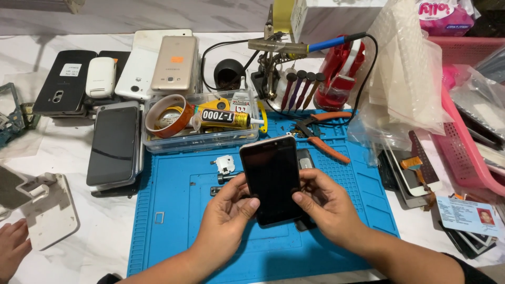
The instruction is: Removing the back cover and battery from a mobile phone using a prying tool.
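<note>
A black smartphone (272, 176) with a dark screen is held upright over the blue work mat (173, 231). My left hand (229, 215) grips its lower left edge, thumb pressed on the screen. My right hand (329, 205) grips its lower right edge, thumb on the glass too. Behind the phone lie a small white plastic part (225, 164), a dark flat part (305, 158) and a short metal tool (227, 178).
A clear tray (202, 139) holds a tape roll (164, 115) and a glue tube (223, 118). Several phones (113, 143) lie at left. Orange pliers (321, 138), screwdrivers (300, 89), a soldering iron stand (273, 52), a pink basket (463, 152) and another person's hand (11, 247) surround the mat.
</note>
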